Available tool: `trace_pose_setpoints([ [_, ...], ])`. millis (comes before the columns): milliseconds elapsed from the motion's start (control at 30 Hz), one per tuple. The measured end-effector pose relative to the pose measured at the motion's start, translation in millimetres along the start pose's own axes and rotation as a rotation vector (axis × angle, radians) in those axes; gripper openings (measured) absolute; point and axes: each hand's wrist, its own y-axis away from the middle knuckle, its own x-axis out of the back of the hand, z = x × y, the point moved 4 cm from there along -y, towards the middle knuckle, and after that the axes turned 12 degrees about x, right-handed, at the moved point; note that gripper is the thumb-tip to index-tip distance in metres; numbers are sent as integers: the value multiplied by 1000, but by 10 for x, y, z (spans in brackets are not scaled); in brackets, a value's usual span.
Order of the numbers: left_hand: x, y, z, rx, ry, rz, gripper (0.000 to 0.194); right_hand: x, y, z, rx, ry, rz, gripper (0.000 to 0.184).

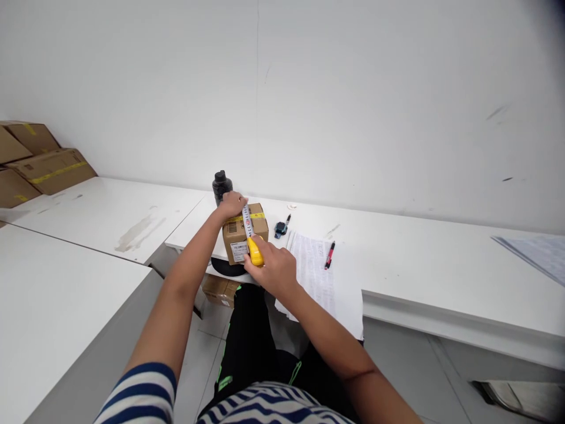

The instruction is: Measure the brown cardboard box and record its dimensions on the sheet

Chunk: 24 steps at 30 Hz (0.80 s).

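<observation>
A small cardboard box (235, 234) with yellow tape and a white label stands on the white table. My right hand (278, 268) is closed around the yellow case of a tape measure (255, 251) at the box's near edge. Its blade (248, 220) is drawn out across the top of the box. At the far edge my left hand (232, 204) holds the blade's end, fingers bent and their tips partly hidden. Just behind that hand is a dark bottle (222, 184).
Right of the box lie a watch (279, 228), a dark pen (288, 222), written sheets (311, 265) and a red pen (329, 255). More papers (536, 253) lie far right. Larger boxes (53, 171) are stacked at left. Another box (219, 290) sits below the table.
</observation>
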Motion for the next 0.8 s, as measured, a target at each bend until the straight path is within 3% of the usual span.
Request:
trace_pose_setpoints([
  [100,-98,19,-94,40,-237,-55,29,-84,-181,99,-28,13,2,50],
  [200,-116,56,-143,22,-428,-101,37,-137,-333,152,-64,13,-84,55],
  [367,-49,145,-131,-97,-347,-35,38,-158,-287,146,-67,-28,-129,59],
  [500,86,508,34,-318,-106,133,37,-103,-122,352,-114,-103,-65,66],
  [567,72,766,120,-375,-95,96,38,-42,-72,495,-118,-154,2,64],
  [633,-30,1013,167,-453,-178,-35,43,17,-50,621,-102,-221,73,62],
  [700,-120,1167,103,-447,-274,-82,51,58,-41,728,-109,-301,143,61],
  [800,-126,1210,-176,-321,-398,25,81,61,-35,875,-216,-474,232,67],
])
